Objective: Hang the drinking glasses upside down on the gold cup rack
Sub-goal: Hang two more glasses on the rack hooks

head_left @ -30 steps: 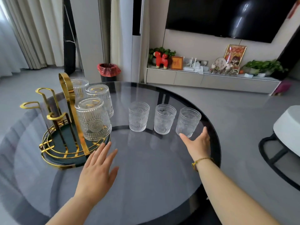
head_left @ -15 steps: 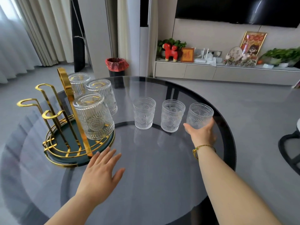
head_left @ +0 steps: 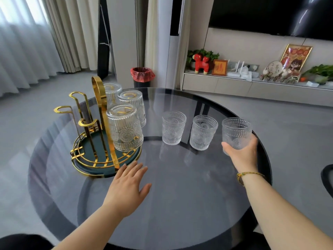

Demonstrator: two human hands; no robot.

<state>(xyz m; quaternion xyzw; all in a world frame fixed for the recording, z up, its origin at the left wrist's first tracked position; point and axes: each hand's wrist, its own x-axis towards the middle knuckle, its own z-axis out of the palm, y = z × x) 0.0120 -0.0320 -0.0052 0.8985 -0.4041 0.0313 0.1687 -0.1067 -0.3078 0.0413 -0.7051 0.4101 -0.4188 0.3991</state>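
The gold cup rack (head_left: 100, 127) on a dark green round base stands on the left of the round glass table (head_left: 171, 204). Three ribbed glasses hang upside down on it; the nearest one (head_left: 125, 128) faces me. Three gold hooks on its left side are bare. Upright on the table stand a left glass (head_left: 173, 128) and a middle glass (head_left: 203, 132). My right hand (head_left: 242, 154) grips the rightmost glass (head_left: 236, 132) from below and behind, upright. My left hand (head_left: 127, 186) lies flat with fingers spread, just in front of the rack base.
The table's right edge runs close behind the held glass. Beyond the table are a red-lined waste bin (head_left: 142, 76), a low TV cabinet (head_left: 252, 87) with ornaments and plants, and curtains at the left. A dark chair edge (head_left: 327, 177) shows at the far right.
My right hand has reached the rightmost glass and closed around it. My left hand has stayed flat by the rack base. The view has shifted slightly.
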